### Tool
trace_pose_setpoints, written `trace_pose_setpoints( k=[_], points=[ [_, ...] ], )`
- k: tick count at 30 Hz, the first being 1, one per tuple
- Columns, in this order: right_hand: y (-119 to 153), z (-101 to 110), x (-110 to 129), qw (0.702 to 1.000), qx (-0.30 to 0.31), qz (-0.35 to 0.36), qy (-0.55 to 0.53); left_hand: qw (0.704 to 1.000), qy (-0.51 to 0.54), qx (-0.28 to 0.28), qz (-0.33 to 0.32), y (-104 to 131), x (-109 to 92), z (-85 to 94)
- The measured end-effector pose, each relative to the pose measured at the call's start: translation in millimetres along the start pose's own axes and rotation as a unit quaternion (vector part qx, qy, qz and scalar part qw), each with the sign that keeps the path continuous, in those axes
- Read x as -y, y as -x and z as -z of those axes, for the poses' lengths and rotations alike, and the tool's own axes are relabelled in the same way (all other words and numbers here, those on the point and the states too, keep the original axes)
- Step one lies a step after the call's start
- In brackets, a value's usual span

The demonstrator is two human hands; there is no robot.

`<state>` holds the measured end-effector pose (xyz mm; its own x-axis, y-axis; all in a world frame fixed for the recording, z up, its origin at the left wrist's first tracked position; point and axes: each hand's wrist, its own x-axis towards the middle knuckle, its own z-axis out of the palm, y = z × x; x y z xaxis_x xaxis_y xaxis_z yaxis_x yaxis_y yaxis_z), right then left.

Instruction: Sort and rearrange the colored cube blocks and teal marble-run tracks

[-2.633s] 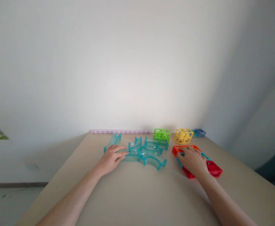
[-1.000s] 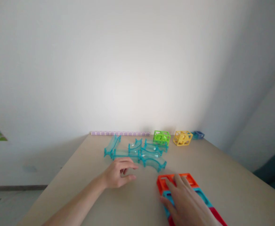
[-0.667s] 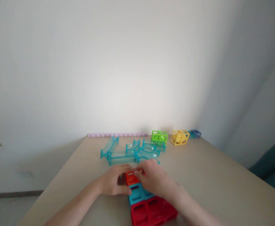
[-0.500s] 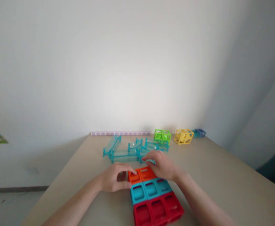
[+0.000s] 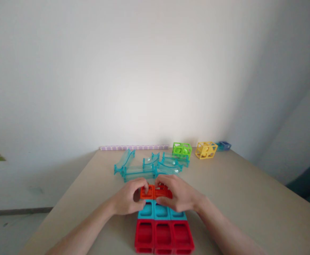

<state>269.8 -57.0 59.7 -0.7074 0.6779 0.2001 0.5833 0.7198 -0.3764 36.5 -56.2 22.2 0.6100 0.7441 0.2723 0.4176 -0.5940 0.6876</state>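
Hollow plastic blocks lie joined in rows on the table in front of me: red blocks point(image 5: 163, 234) nearest, light-blue blocks point(image 5: 161, 211) behind them, and orange blocks point(image 5: 150, 193) at the far end. My left hand point(image 5: 125, 197) curls around the left orange block, fingertips on its top and thumb low by the blue row. Over the right side of the orange row, my right hand point(image 5: 181, 194) closes on another orange block point(image 5: 160, 193), thumb in front and fingers behind. The right hand hides part of the orange and blue rows.
Clear teal track pieces point(image 5: 139, 172) lie just beyond my hands. Green cube blocks point(image 5: 182, 150), a yellow cube block point(image 5: 206, 150) and a dark-blue piece point(image 5: 224, 145) stand farther back. A purple patterned strip point(image 5: 133, 147) runs along the wall point(image 5: 155, 88).
The joined blocks have turned to lie straighter before me, their near red end swinging left. My right hand has come down and its fingers have closed over the orange row.
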Motion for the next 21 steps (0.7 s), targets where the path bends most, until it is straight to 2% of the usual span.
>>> trace_pose_setpoints(
  k=[3, 7, 14, 21],
  points=[
    [1, 1, 3, 0.999, 0.026, -0.004, 0.03, 1.0, 0.024, 0.017, 0.01, 1, 8, 8.6],
    [-3, -3, 3, 0.999, 0.027, 0.022, 0.033, 0.999, 0.036, 0.022, 0.001, 3, 17, 14.9],
    [-6, -9, 3, 0.999, 0.008, 0.03, 0.033, 0.999, 0.043, 0.017, 0.013, 4, 16, 17.5],
    [-7, -11, 5, 0.999, 0.011, 0.044, 0.024, 0.994, 0.097, 0.055, 0.005, 4, 24, 23.0]
  ],
)
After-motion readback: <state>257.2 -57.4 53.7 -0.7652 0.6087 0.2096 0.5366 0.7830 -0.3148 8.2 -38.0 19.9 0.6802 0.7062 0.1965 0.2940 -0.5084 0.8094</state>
